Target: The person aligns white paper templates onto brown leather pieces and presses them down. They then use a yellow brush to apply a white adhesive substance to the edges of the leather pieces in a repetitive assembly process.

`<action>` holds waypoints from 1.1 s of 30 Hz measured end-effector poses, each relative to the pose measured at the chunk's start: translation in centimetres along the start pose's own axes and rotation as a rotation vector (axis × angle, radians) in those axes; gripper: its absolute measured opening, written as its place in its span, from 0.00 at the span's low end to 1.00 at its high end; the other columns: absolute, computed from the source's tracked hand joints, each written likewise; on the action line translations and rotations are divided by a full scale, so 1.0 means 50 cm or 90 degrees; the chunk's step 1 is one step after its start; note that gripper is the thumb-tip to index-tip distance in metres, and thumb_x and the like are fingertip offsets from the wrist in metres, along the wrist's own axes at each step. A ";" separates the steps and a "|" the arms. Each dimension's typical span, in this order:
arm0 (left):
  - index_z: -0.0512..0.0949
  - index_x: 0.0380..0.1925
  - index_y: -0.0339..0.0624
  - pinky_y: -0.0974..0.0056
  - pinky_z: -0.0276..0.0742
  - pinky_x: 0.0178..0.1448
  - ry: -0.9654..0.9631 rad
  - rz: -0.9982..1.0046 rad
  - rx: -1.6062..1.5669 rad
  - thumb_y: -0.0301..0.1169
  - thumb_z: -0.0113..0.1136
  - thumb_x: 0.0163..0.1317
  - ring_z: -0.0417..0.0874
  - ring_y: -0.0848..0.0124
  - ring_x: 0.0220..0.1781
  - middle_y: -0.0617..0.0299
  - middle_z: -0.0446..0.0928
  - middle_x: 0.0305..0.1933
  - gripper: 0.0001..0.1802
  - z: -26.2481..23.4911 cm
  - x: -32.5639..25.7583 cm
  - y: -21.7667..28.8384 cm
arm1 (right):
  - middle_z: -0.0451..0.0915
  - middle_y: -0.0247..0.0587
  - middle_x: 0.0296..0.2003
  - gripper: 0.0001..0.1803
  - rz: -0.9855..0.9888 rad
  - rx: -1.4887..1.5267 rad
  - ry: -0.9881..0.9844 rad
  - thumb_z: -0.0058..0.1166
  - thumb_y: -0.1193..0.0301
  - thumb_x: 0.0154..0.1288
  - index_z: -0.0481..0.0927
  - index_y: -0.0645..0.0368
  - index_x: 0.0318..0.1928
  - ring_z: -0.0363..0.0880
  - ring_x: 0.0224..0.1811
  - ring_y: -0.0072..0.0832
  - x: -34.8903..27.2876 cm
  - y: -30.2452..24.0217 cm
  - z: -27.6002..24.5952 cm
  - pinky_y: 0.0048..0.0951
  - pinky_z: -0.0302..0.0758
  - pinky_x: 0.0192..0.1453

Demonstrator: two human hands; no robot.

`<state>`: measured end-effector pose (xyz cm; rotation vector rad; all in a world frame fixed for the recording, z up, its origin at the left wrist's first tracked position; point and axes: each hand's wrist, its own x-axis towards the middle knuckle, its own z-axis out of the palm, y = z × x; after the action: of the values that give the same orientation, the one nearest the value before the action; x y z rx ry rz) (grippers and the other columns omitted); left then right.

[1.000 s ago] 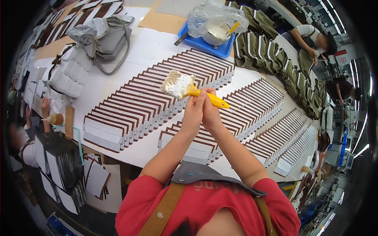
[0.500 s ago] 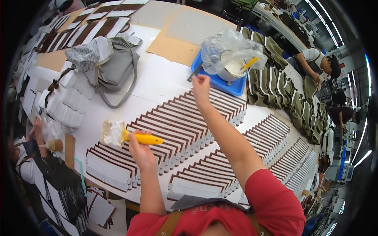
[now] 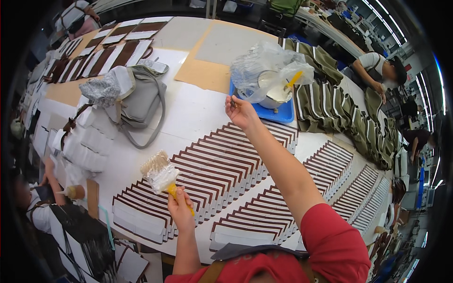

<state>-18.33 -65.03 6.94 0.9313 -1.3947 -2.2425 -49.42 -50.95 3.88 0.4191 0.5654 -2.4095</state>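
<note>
My left hand is closed round the yellow handle of a wide paintbrush. Thick white paste coats its bristles, which point up and away over the table. Below the brush fans a long row of overlapping white panels with brown edges. My right hand is held at the near left corner of a blue tray, fingers curled on a small dark object, mostly hidden. In the tray stands a tub of white paste, partly wrapped in clear plastic, with a second yellow handle sticking out.
More rows of brown-edged panels lie at right. A grey bag and white stacks sit at left. Olive striped pieces lie beyond the tray. Co-workers work at far right and at left.
The brush has turned from lying sideways to bristles pointing up and away. My right hand has turned over at the tray's corner, drawing back the dark object that lay across the rim.
</note>
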 end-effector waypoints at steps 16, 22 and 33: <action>0.68 0.49 0.31 0.78 0.61 0.21 -0.037 0.089 -0.126 0.33 0.45 0.69 0.62 0.84 0.17 0.64 0.72 0.26 0.16 0.145 0.078 0.051 | 0.69 0.29 0.22 0.13 0.130 -0.389 -0.232 0.41 0.71 0.67 0.68 0.64 0.50 0.63 0.20 0.17 -0.148 0.050 0.128 0.17 0.63 0.27; 0.65 0.53 0.33 0.68 0.76 0.47 -0.004 0.177 -0.174 0.35 0.44 0.69 0.75 0.75 0.37 0.50 0.73 0.51 0.19 0.144 0.044 0.100 | 0.73 0.33 0.29 0.16 0.070 -0.547 -0.295 0.46 0.72 0.64 0.67 0.60 0.52 0.73 0.29 0.20 -0.354 0.142 0.091 0.21 0.70 0.33; 0.73 0.44 0.37 0.78 0.60 0.24 -0.211 0.073 0.039 0.39 0.49 0.67 0.63 0.86 0.19 0.68 0.69 0.20 0.16 0.054 -0.254 0.031 | 0.65 0.24 0.16 0.10 -0.059 -0.669 -0.021 0.57 0.70 0.60 0.68 0.55 0.30 0.61 0.14 0.11 -0.751 0.161 -0.021 0.15 0.57 0.16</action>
<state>-11.03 -56.44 13.57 0.4957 -1.6175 -2.3537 -15.72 -37.46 16.51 -0.1124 1.7019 -1.8403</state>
